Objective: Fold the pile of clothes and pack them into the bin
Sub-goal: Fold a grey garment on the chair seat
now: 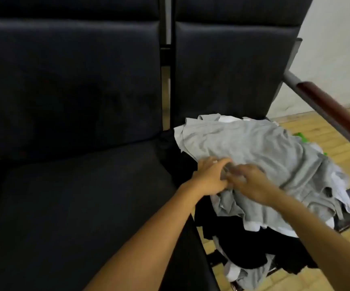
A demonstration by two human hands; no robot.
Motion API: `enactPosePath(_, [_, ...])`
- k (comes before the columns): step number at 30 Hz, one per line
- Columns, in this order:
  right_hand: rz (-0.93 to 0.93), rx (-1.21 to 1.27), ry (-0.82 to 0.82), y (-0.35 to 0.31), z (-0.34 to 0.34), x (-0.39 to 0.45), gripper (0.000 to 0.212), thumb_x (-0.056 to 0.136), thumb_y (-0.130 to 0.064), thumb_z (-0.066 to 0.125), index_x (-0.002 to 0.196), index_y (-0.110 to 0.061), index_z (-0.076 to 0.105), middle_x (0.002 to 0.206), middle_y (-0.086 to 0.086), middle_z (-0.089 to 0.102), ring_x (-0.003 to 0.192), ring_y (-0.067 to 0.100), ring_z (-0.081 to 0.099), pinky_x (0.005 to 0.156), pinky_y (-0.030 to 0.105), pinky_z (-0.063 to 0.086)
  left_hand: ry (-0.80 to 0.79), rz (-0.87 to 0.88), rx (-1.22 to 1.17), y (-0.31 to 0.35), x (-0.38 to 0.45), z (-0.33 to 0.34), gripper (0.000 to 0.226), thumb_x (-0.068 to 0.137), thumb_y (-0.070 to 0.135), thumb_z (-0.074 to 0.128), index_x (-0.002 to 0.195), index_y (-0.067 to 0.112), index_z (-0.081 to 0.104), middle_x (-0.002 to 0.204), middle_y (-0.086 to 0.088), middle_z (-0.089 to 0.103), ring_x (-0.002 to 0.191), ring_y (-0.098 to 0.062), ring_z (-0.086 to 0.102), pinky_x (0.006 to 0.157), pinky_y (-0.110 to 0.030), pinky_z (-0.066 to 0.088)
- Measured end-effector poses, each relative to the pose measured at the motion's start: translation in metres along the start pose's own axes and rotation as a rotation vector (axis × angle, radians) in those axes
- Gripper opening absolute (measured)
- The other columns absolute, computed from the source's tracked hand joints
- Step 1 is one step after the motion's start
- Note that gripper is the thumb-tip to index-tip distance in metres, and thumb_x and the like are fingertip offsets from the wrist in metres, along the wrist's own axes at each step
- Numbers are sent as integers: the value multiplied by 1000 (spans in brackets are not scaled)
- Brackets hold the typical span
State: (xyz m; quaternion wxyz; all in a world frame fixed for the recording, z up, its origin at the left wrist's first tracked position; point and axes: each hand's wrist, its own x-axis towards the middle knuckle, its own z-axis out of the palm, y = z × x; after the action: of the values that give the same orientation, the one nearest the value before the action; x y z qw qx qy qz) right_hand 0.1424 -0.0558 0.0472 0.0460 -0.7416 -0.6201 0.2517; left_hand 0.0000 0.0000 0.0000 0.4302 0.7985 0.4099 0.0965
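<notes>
A pile of clothes covers the right-hand seat, with a grey shirt [254,148] spread on top and black garments [239,244] and white pieces beneath. My left hand [209,177] and my right hand [251,183] meet at the near edge of the grey shirt. Both have curled fingers gathering its fabric, though motion blur hides the exact grip. No bin is in view.
A dark padded seat [75,217] lies to the left of the pile, its backrest [71,80] behind. A metal armrest with a red-brown pad [333,110] curves along the right. Wooden floor [321,267] and something green [301,136] show beyond the pile.
</notes>
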Motion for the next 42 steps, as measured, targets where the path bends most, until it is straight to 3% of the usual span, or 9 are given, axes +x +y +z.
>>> enactPosePath(3, [-48, -179, 20, 24, 25, -7, 77, 78, -64, 54, 137, -14, 53, 135, 7, 53, 129, 27, 48, 105, 40, 38, -7, -22, 410, -3, 1, 23, 54, 91, 24, 65, 141, 26, 44, 141, -6, 35, 128, -34, 26, 98, -46, 42])
enactPosePath(8, [-9, -181, 140, 33, 31, -12, 19, 87, -7, 61, 104, -2, 67, 108, 18, 60, 103, 38, 58, 78, 36, 43, 259, 24, 358, 0, -19, 30, 14, 90, 3, 59, 98, 7, 70, 108, -10, 51, 109, -29, 46, 83, -36, 47])
enactPosePath(13, [-117, -140, 53, 21, 17, -39, 53, 79, -29, 65, 130, -17, 56, 123, 7, 56, 110, 31, 54, 88, 42, 49, 448, 54, 161, 16, -52, 14, 20, 95, 10, 54, 95, 14, 74, 102, 2, 68, 100, -20, 57, 83, -39, 50])
enactPosePath(18, [-224, 170, 148, -21, 1, -77, 19, 78, -35, 76, 91, -27, 65, 86, -7, 71, 80, 6, 67, 72, 32, 56, 455, 164, -161, 63, -89, -18, 29, 95, 6, 42, 87, 24, 64, 81, 1, 64, 72, -9, 58, 66, -34, 51])
enactPosePath(23, [-304, -109, 329, -30, -33, -102, 33, 85, -19, 63, 117, -16, 63, 117, 5, 63, 106, 29, 60, 82, 38, 50, 745, 432, -202, 111, -156, -80, 38, 91, -10, 44, 100, 19, 67, 92, 4, 66, 83, -9, 63, 74, -20, 49])
enactPosePath(26, [-228, -8, 379, -23, -61, -119, 24, 82, -18, 58, 104, -18, 69, 98, 1, 65, 93, 29, 63, 75, 37, 50, 1009, 501, -220, 126, -209, -132, 24, 93, -6, 49, 97, 11, 65, 85, 7, 64, 80, -1, 58, 76, -17, 45])
enactPosePath(30, [-183, 40, 413, -40, -77, -135, 23, 84, -1, 55, 75, -18, 68, 65, -6, 60, 69, 22, 58, 56, 26, 41, 1075, 414, -84, 113, -286, -185, 16, 97, 1, 51, 98, 5, 67, 90, 0, 67, 83, -4, 62, 78, -17, 48])
enactPosePath(36, [-394, 1, 251, -131, -91, -126, 35, 82, 6, 56, 84, -25, 73, 83, 3, 67, 81, 24, 62, 72, 30, 48, 1226, 42, -132, 58, -401, -236, 18, 101, 13, 50, 98, 14, 68, 93, 3, 67, 80, 2, 61, 72, -11, 48])
enactPosePath(42, [-457, -52, 324, -223, -123, -98, 32, 86, -2, 59, 97, -28, 74, 103, 11, 71, 91, 31, 65, 80, 46, 57, 1360, -229, -376, 17, -471, -292, 17, 99, 16, 56, 105, 17, 71, 105, -2, 69, 102, -22, 63, 88, -35, 53])
